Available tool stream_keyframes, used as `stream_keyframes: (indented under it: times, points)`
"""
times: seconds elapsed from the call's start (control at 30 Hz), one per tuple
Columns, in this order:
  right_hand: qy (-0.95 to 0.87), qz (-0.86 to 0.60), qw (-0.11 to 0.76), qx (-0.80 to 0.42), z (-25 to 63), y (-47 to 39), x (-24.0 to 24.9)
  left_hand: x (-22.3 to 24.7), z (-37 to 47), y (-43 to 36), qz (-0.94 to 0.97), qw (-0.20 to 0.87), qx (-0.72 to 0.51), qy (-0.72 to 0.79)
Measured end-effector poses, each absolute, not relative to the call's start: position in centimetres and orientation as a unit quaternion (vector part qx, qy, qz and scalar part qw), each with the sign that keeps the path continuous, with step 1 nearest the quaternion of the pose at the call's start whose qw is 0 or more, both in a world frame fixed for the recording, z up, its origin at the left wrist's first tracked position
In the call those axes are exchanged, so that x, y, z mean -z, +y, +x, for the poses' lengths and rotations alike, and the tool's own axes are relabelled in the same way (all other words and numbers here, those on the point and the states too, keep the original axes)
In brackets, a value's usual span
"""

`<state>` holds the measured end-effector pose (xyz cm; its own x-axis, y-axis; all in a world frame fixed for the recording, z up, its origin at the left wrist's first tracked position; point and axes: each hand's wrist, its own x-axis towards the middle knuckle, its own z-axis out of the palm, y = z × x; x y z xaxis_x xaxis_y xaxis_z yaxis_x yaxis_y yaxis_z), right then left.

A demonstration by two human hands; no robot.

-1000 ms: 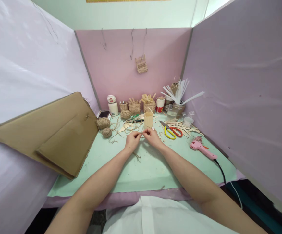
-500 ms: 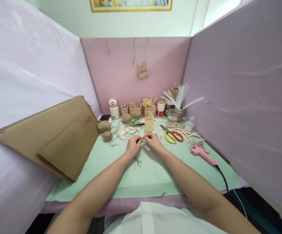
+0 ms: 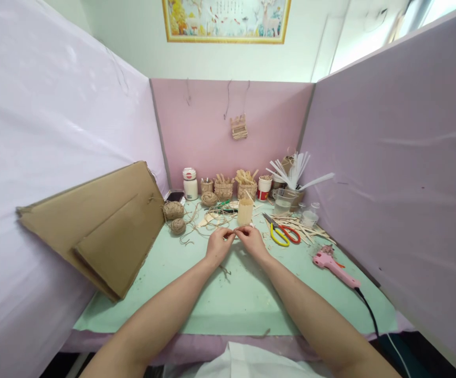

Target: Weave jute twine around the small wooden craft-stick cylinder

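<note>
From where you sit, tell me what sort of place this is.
Probably a small craft booth: a screened-in table with twine balls, scissors and what looks like a glue gun.

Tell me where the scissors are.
In the head view, the scissors lie on the table, right of the right hand, beside the thin wooden strips.

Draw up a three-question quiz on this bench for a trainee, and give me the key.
1. True or false: the left hand and right hand are close together.
2. Which lies nearest the right hand? A) glue gun B) scissors C) cardboard
3. Fill in: the small slatted object hangs against the ____ back panel.
Key: 1. True. 2. B. 3. pink.
</note>
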<state>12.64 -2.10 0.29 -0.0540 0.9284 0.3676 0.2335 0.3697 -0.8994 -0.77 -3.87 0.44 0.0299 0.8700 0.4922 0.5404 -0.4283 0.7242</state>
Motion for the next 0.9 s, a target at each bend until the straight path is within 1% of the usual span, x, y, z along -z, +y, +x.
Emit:
stream_keyframes:
  times: [0.17, 0.33, 0.63, 0.9]
  points:
    - [-0.639, -0.465, 0.518, -0.328, 12.5, -2.2, -0.2, -0.3, -0.9, -3.8, 0.690, 0.168, -0.489, 0.506]
    - [-0.639, -0.481, 0.511, -0.315, 12.4, -2.3, -0.3, -0.1, -0.8, -3.7, 0.695, 0.166, -0.473, 0.514]
    - [-0.653, -0.468, 0.508, -0.311, 12.5, -2.2, -0.2, -0.1, -0.8, -3.8, 0.699, 0.184, -0.476, 0.501]
    - [-0.652, -0.476, 0.515, -0.290, 12.5, -2.1, 0.1, 0.7, -0.8, -3.0, 0.612, 0.294, -0.529, 0.510]
